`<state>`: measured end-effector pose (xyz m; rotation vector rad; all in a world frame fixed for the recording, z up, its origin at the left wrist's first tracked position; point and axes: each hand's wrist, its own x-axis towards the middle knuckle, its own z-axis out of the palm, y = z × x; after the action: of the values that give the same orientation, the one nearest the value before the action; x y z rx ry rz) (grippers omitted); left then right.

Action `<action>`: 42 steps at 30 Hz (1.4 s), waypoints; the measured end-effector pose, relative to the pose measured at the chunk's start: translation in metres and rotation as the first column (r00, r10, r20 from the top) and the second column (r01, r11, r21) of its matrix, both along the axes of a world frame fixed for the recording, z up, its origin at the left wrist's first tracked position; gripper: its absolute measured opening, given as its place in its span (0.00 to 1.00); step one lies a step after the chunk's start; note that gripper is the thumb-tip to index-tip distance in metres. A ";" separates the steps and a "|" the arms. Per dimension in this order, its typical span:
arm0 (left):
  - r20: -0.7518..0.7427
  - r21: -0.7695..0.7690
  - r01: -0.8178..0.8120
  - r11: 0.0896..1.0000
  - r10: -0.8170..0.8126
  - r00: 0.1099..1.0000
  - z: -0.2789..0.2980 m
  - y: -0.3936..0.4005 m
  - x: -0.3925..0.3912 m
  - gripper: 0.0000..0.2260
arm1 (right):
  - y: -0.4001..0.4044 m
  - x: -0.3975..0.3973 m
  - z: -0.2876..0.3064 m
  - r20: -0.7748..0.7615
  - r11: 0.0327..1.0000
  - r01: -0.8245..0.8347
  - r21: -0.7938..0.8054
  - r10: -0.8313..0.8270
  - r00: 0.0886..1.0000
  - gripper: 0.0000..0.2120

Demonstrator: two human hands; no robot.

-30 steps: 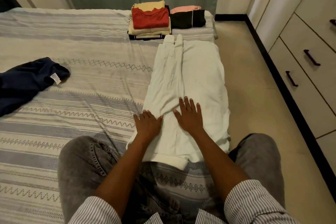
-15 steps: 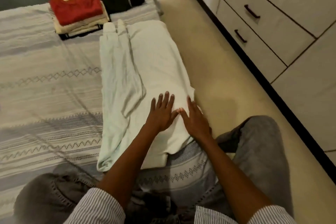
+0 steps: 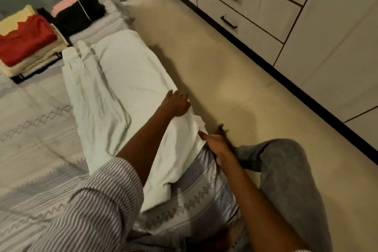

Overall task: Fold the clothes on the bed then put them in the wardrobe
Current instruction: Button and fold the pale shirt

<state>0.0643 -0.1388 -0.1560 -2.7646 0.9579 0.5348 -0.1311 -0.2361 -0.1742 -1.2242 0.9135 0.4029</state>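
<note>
Nearest the camera, two striped sleeves (image 3: 90, 200) and grey jeans (image 3: 286, 174) frame the view; the person sits at the edge of the bed (image 3: 30, 129), one knee out over the beige floor (image 3: 204, 57). The right hand (image 3: 216, 143) is at the bed's edge, touching the near right border of the white garment (image 3: 126, 80); its thumb points toward the cloth, while the other fingers drop over the side of the mattress, so whether they grip the fabric or lie loose cannot be told. A little farther on, the left hand (image 3: 176, 103) reaches across and rests palm down on the garment's right edge, fingers spread and relaxed, holding nothing. The white garment lies lengthwise along the right side of the bed on the striped, patterned bedcover, with a narrower fold of it laid over its left half and its far end reaching close to the folded clothes. Beyond it, near the head of the bed, a stack of folded clothes (image 3: 26, 47) sits with a red piece on top of cream ones, and just beside it to the right lies a second small pile, black and pink (image 3: 81, 10). Across the floor stands the wardrobe (image 3: 306, 37), pale with dark handles on its drawers.
</note>
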 end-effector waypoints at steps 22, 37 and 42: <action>0.229 0.397 0.069 0.915 -0.171 0.958 0.023 -0.066 0.038 0.16 | -0.024 -0.005 0.002 -0.073 0.860 0.400 0.318 -0.398 0.914 0.08; 0.281 -0.214 -0.054 0.975 0.115 0.953 0.117 0.095 0.039 0.11 | 0.113 -0.014 0.091 0.379 0.946 0.262 0.190 -0.317 0.870 0.09; 0.363 -0.455 -0.164 0.875 0.351 0.863 0.090 0.179 0.001 0.09 | 0.173 -0.035 0.076 0.375 0.993 -0.025 -0.115 0.067 0.924 0.16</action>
<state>0.0649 0.0406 -0.0657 -3.2000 0.6397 -0.3068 -0.1660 -0.0630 -0.0977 -1.3668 0.5786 0.1443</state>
